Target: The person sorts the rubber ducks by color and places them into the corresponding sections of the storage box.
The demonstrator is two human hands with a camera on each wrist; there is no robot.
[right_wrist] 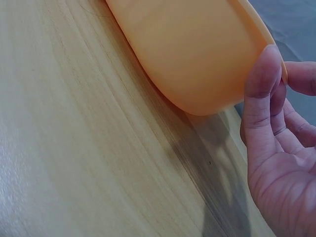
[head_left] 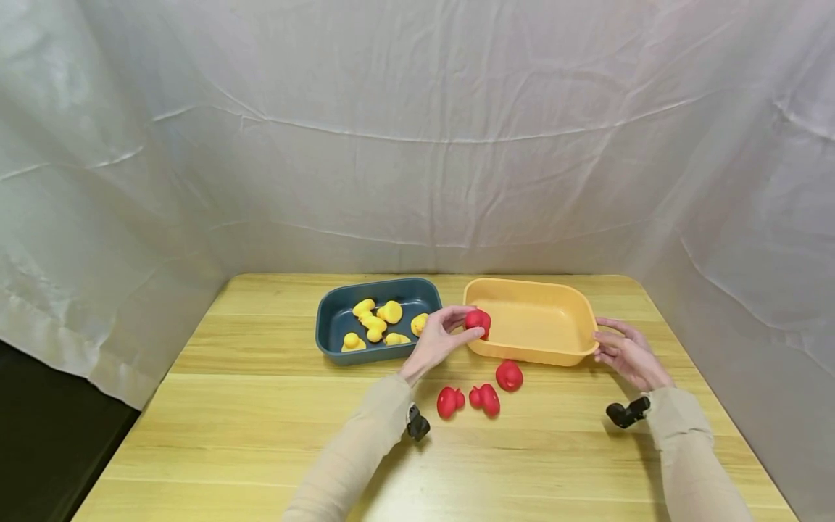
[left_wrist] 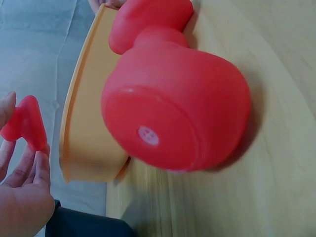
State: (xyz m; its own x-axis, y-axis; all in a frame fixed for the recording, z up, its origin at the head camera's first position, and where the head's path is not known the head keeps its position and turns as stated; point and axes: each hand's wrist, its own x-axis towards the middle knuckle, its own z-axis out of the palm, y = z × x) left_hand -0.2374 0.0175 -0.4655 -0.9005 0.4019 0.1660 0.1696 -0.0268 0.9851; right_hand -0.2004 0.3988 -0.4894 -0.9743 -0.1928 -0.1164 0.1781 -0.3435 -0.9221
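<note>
Over the left rim of the orange bin (head_left: 535, 322), my left hand (head_left: 438, 339) pinches a red rubber duck (head_left: 479, 320) between thumb and fingers. The left wrist view shows the held duck (left_wrist: 30, 123) at its left edge. My right hand (head_left: 628, 353) grips the bin's right end, thumb on the near side of the rim (right_wrist: 261, 29) in the right wrist view. Three more red ducks lie on the table before the bin: a left one (head_left: 449, 402), a middle one (head_left: 485, 400) and one nearer the bin (head_left: 509, 375).
A dark blue bin (head_left: 335, 355) stands left of the orange one with several yellow rubber ducks (head_left: 391, 312) inside. Both bins are near the back edge of the wooden table (head_left: 248, 420). Pale cloth (head_left: 391, 181) hangs behind and at the sides.
</note>
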